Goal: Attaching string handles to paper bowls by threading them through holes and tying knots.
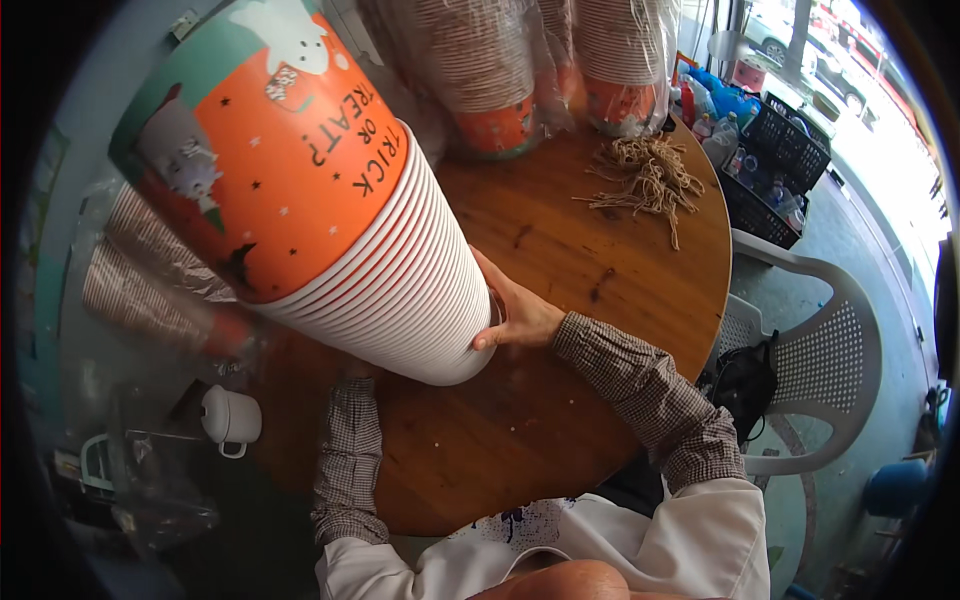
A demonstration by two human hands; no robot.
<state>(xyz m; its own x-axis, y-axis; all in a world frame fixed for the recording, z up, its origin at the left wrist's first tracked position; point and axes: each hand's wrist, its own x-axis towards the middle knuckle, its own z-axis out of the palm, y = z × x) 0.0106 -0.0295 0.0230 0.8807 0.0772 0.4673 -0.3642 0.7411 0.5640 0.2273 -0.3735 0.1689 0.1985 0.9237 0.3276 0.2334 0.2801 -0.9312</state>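
Observation:
A long stack of nested orange buckets with Halloween drawings and white rims slants across the upper left, close in front of me. The patterned end bucket points up and left, and the many white rims run down toward the table. My right hand grips the lower right end of the stack, its thumb pressed on the white rims and the fingers reaching behind. My left forearm in a checked sleeve runs up under the stack. The left hand is almost wholly hidden behind it, so its fingers do not show.
More bucket stacks in clear plastic stand at the back of the round wooden table; others lie at left. Brown twine lies near the far right edge. A white lidded mug is left, a plastic chair right, black crates beyond.

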